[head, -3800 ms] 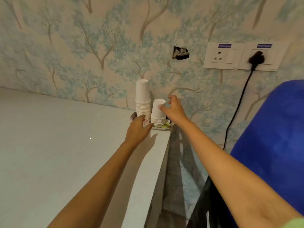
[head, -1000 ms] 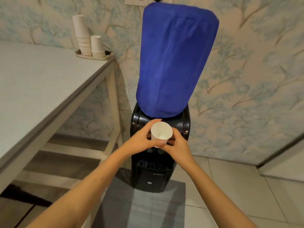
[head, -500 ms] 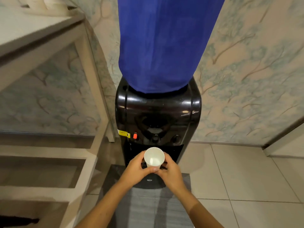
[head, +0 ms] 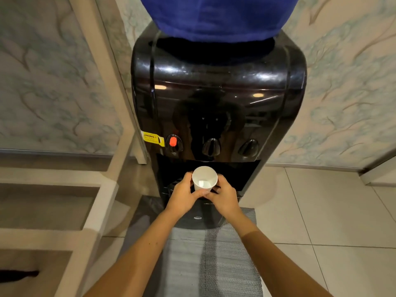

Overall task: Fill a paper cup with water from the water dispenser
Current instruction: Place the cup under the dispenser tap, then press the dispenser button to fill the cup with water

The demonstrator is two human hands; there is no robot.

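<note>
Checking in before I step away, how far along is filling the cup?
Done: a white paper cup is picked. In hand: left hand and right hand hold it upright below the black water dispenser's middle tap. Left: pressing a tap; the cup looks empty.

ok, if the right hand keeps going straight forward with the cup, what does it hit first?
Likely the dark dispensing recess of the water dispenser, below the middle tap. The right hand and paper cup sit just before it; depth is unclear.

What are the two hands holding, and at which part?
Both the left hand and right hand hold the paper cup by its lower sides.
</note>
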